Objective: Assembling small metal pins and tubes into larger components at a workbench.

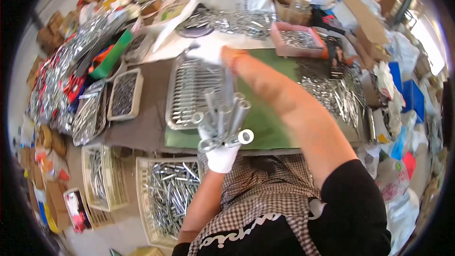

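Head view: your left hand's [221,158] fingers are clamped round the tubes [223,122], which fan up out of them, likely gripped low to leave the ends free. Your right hand [208,56] is at the far end of the tray [182,126], its fingers too blurred to tell. The tray lies just beyond your left fingers, probably for short reaches

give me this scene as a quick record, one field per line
left hand: white-gloved, holding several metal tubes
right hand: white-gloved, blurred, at the clear tray's far end; hold unclear
tray contents: metal pieces in rows
lower left: cream crate of metal rods
beyond, right: pink bin, small metal parts
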`<state>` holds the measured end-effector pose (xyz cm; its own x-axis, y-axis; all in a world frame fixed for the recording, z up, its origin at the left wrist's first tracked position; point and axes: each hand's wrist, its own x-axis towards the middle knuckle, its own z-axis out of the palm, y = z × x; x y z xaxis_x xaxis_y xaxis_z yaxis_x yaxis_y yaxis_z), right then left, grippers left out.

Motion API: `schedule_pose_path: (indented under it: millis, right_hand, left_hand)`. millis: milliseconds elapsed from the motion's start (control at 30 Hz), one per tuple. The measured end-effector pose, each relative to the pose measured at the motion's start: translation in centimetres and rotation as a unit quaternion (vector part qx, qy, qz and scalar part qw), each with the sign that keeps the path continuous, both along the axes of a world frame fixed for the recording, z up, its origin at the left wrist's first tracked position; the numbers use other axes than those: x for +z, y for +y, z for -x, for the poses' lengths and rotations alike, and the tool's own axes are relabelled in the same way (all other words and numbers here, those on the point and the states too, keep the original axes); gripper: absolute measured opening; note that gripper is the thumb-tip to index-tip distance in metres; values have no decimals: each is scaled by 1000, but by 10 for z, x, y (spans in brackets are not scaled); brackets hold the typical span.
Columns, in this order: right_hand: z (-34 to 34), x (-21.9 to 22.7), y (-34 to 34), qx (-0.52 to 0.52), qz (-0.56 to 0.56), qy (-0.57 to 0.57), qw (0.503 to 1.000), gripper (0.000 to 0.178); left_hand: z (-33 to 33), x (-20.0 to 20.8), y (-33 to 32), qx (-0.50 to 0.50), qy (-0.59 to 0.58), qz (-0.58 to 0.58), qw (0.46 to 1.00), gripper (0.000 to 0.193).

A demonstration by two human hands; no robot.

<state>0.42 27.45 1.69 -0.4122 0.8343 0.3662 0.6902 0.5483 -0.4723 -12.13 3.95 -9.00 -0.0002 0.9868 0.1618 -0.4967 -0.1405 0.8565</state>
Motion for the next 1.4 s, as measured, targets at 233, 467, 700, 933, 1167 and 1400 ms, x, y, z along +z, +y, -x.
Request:
schedule_pose_path:
  millis: [233, 467, 700, 933, 1167, 1400]
  right_hand:
    - [-35, 91, -138, 7, 138, 536, 833, 45]
    - [-23, 135, -240, 78, 58, 359, 928, 54]
    - [-29, 122, -244, 155, -87, 213, 961, 59]
    - [-17, 123, -238, 155, -114, 102, 976, 54]
    - [-12, 112, -235, 145, -154, 42, 976, 44]
    - [-15, 100, -228, 171, -188, 32, 967, 46]
  left_hand:
    - [-8, 26, 2, 25, 229, -59, 971, 95]
    - [-11, 32, 7, 57, 250, -180, 950, 67]
    - [-14, 39, 5, 49, 226, -132, 964, 66]
    - [-18, 19, 12, 17, 150, -60, 987, 79]
    - [-22, 6, 18, 18, 176, -83, 981, 80]
    - [-11, 22, 5, 43, 252, -130, 958, 72]
